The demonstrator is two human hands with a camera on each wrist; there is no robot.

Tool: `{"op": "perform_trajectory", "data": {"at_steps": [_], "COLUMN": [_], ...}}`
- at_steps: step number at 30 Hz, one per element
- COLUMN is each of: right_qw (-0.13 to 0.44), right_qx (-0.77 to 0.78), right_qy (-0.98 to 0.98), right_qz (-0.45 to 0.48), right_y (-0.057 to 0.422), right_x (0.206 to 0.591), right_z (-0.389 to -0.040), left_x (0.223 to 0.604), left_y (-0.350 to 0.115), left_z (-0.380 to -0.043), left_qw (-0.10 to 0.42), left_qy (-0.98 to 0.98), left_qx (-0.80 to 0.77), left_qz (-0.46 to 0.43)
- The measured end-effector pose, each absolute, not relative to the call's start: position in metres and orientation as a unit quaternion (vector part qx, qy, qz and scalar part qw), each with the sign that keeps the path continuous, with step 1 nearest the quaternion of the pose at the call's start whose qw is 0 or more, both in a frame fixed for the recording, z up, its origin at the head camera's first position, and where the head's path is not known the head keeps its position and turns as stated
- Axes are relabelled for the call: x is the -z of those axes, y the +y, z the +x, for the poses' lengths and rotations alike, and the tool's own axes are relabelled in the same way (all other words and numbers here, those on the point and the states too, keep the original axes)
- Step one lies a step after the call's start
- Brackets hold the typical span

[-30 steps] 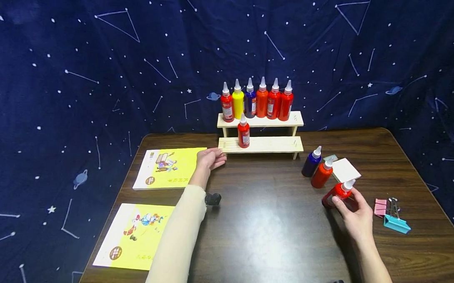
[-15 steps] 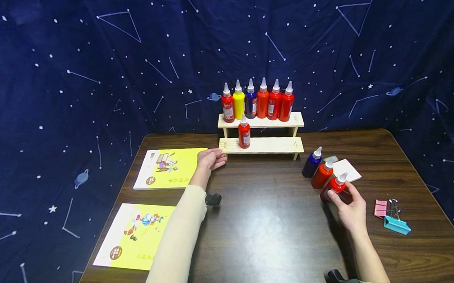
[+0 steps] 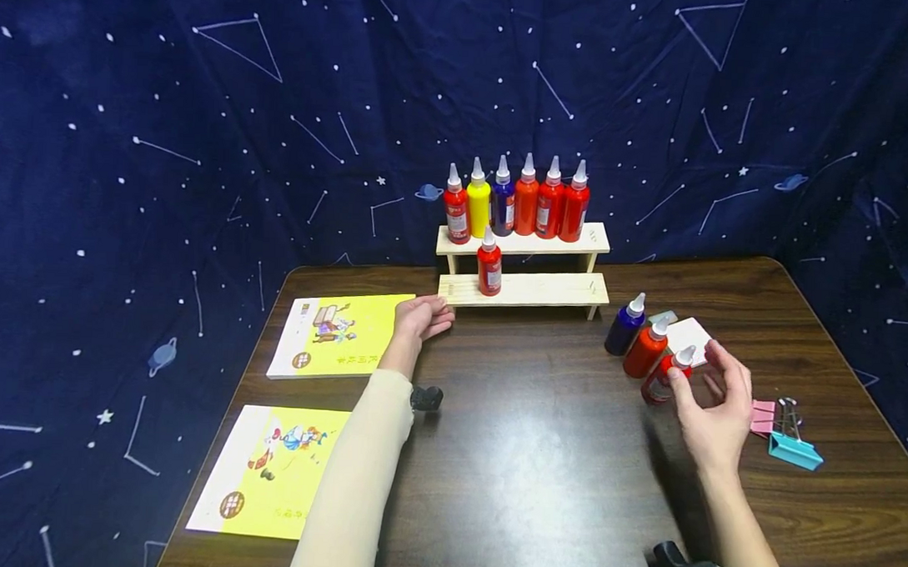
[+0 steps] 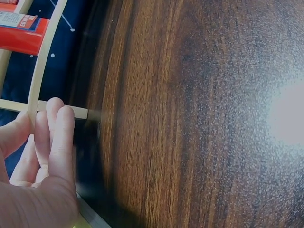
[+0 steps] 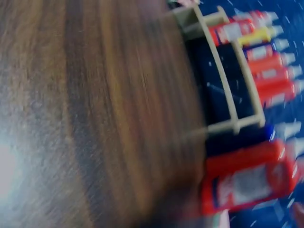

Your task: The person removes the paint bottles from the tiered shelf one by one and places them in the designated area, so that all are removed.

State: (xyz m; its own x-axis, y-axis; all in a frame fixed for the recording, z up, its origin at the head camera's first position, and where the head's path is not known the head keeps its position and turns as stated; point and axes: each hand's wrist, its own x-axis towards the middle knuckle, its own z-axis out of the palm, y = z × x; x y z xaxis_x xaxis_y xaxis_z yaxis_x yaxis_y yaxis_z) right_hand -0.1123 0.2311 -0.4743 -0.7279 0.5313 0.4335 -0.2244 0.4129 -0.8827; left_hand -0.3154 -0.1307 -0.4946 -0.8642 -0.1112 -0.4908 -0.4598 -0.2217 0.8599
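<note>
While the left hand (image 3: 419, 317), near mid-frame, pinches the left end of the wooden rack (image 3: 544, 289), the right hand (image 3: 718, 414), right of centre, has thumb and fingers parted, gripping nothing; a red bottle (image 3: 656, 384) stands by its thumb, contact unclear, beside an orange bottle (image 3: 644, 354).

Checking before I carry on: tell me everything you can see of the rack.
The rack looks like pale wood: two stepped boards, the rear one higher, on thin legs, with small marks near its right end. It stands upright at the back of the table, before a dark blue cloth. Six upright bottles line its upper board; one red bottle stands left of centre on the lower board. The left hand pinches the lower board's left end.
</note>
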Motion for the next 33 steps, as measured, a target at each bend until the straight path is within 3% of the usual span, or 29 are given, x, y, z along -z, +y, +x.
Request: {"op": "perform_trajectory", "data": {"at_steps": [3,6,8,13,21,26,33], "right_qw": [0.457,0.49,0.482,0.364,0.135,0.086,0.035], "right_qx": [-0.509,-0.493,-0.485,-0.485,-0.516,-0.522,-0.578], "right_qy": [-0.729,-0.714,-0.718,-0.773,-0.832,-0.839,-0.811], "right_qz": [-0.003,0.086,0.13,0.183,0.15,0.124,0.088], "right_y": [0.206,0.179,0.165,0.141,0.098,0.081,0.064], "right_x": [0.448,0.43,0.429,0.442,0.456,0.454,0.453], "right_z": [-0.111,-0.116,-0.125,-0.163,-0.243,-0.28,-0.305], "left_x": [0.495,0.496,0.496,0.496,0.496,0.496,0.495], "left_y": [-0.131,-0.13,-0.13,-0.13,-0.13,-0.129,-0.129], "left_z": [-0.316,-0.316,-0.315,-0.315,-0.317,-0.317,-0.317], "left_qw": [0.115,0.114,0.115,0.111,0.108,0.099,0.105], "left_qy": [0.611,0.612,0.611,0.613,0.614,0.615,0.618], "left_qx": [-0.748,-0.748,-0.749,-0.749,-0.748,-0.748,-0.743], "left_qz": [-0.233,-0.231,-0.23,-0.225,-0.23,-0.231,-0.234]}}
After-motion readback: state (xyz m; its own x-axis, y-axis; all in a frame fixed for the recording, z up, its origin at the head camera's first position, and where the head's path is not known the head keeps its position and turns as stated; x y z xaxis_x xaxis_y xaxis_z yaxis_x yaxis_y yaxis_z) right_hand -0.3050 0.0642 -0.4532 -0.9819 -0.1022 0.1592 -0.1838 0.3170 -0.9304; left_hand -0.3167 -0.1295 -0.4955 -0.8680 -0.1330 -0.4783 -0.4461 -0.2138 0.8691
